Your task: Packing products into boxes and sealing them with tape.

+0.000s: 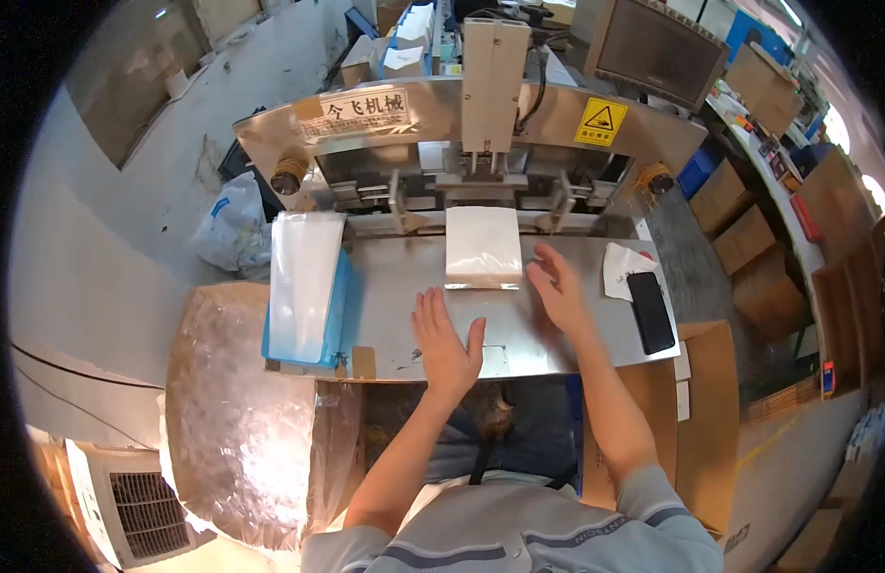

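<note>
Hands, both empty: left hand (445,341) flat, fingers spread, palm down on steel tabletop (390,315); right hand (558,286) open, blurred, just beside white rectangular tissue stack (482,245) lying at machine's mouth.

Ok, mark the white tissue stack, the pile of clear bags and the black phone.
white tissue stack (482,246), head view, middle of its top face.
pile of clear bags (304,282), head view, centre of the top bag.
black phone (650,311), head view, middle of its screen.
</note>
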A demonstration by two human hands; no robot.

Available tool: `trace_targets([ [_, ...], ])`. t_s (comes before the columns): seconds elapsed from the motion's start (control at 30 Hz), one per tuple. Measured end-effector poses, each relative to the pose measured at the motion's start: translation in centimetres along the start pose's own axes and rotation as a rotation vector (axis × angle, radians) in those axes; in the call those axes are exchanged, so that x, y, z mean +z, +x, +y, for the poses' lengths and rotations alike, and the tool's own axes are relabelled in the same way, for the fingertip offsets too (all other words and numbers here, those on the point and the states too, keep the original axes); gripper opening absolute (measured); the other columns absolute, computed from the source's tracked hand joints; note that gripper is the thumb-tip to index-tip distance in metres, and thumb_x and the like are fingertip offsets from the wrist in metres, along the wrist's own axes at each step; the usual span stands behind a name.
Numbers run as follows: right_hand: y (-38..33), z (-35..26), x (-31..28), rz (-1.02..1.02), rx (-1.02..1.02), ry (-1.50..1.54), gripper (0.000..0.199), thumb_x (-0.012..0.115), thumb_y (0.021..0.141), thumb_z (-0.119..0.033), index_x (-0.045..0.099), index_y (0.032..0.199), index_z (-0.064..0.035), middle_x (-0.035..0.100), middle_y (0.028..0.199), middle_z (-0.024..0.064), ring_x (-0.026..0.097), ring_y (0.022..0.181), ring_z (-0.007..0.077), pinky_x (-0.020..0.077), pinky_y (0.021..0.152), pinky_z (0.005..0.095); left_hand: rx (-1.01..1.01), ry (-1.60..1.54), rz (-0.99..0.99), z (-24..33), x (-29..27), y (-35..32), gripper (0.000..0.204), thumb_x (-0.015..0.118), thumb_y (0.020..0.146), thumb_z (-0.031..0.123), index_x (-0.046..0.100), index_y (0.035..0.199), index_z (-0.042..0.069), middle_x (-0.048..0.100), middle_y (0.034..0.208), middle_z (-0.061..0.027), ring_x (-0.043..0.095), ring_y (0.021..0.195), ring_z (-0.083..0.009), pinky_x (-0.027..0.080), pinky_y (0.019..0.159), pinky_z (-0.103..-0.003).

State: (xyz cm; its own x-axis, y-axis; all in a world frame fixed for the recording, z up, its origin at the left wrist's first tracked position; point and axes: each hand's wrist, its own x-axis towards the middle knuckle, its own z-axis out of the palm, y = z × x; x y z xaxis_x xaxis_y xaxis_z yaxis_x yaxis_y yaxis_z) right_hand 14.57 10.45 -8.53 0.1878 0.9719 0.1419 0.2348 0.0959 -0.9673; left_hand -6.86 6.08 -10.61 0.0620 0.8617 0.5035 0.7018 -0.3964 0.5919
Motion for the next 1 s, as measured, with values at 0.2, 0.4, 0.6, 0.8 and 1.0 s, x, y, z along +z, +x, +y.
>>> trace_targets([
  [0.2,-1.4,1.1,-1.0,-0.035,0.021,0.123,0.056,0.065,0.095,-0.022,0.043,0.140,0.0046,0.053,0.136,0.0191,0.056,0.121,0.0242,0.0467,0.100,0.0352,-0.003,-0.075,0.033,0.1,0.4,0.9,0.071,0.062,0.093,0.027,0.028,0.143,-0.010,0.036,0.144,-0.0326,0.031,0.136,-0.0494,0.023,0.114,-0.056],
  [0.4,0.9,0.1,-0.4,-0.083,0.088,0.092,0.061,0.065,0.094,-0.027,0.042,0.139,0.0068,0.052,0.137,0.0191,0.057,0.120,0.0241,0.0450,0.101,0.0327,-0.277,-0.407,0.025,-0.7,0.9,6.5,0.065,0.056,0.098,0.031,0.034,0.139,-0.014,0.043,0.138,-0.0337,0.039,0.133,-0.0448,0.029,0.113,-0.044],
  [0.6,2.9,-1.0,1.5,-0.175,0.122,0.098,0.060,0.066,0.093,-0.034,0.049,0.136,0.0034,0.062,0.125,0.0158,0.059,0.114,0.0227,0.0459,0.097,0.0331,-0.461,-0.565,-0.356,-2.7,1.0,11.2,0.062,0.058,0.096,0.039,0.045,0.136,-0.007,0.059,0.122,-0.0222,0.058,0.108,-0.0282,0.045,0.093,-0.035],
  [0.8,0.4,-1.3,0.6,-0.199,0.023,0.174,0.057,0.066,0.093,-0.030,0.048,0.139,-0.0019,0.063,0.121,0.0103,0.058,0.107,0.0156,0.0459,0.093,0.0292,-0.395,-0.944,-0.082,2.2,-0.4,8.3,0.048,0.078,0.081,0.016,0.053,0.120,0.003,0.057,0.122,-0.0171,0.058,0.110,-0.0270,0.047,0.090,-0.035],
  [1.0,-3.6,-4.9,-4.3,-0.210,0.576,0.769,0.046,0.056,0.098,-0.030,0.049,0.136,-0.0049,0.060,0.125,0.0083,0.060,0.110,0.0190,0.0512,0.089,0.0345,0.465,-0.111,-0.094,6.3,-2.5,2.1,0.065,0.078,0.068,0.007,0.050,0.127,0.006,0.043,0.143,-0.0228,0.044,0.129,-0.0410,0.034,0.108,-0.051],
])
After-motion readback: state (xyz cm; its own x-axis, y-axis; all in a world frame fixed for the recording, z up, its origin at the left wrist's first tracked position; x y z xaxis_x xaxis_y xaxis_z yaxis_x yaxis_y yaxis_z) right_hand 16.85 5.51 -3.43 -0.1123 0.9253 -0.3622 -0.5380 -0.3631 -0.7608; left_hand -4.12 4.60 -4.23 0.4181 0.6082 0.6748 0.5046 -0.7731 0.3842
